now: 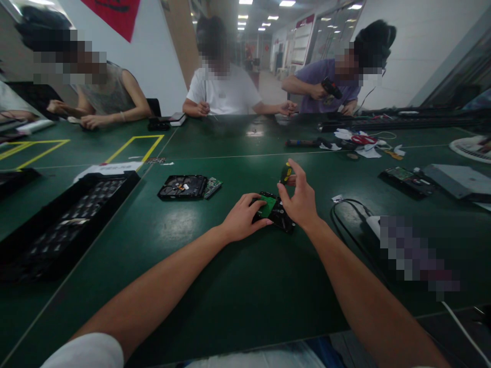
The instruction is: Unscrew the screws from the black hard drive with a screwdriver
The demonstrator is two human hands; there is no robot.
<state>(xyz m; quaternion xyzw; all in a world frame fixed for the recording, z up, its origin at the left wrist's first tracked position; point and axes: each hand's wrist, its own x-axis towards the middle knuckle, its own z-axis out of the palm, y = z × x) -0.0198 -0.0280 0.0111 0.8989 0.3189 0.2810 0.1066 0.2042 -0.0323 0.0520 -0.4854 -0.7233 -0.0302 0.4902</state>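
Note:
My left hand (242, 219) grips the near left side of a black hard drive (284, 222), its fingers resting over the green circuit board (269, 204) on top. In my right hand (303, 202), thumb and fingers close round a black and yellow screwdriver handle (286, 174), held upright above the drive. The hand hides the screwdriver's lower end, so I cannot tell whether its tip touches a screw. To the left lies another black drive case (182, 187), with a loose green circuit board (213, 187) against its right side.
A long black tray (72, 220) lies at left. To the right are a cable (347, 202), a boxed-off blurred item (414, 250), another drive with a board (406, 181) and a grey metal box (456, 179). Across the green table (215, 286), several people work; one holds a power drill (331, 88).

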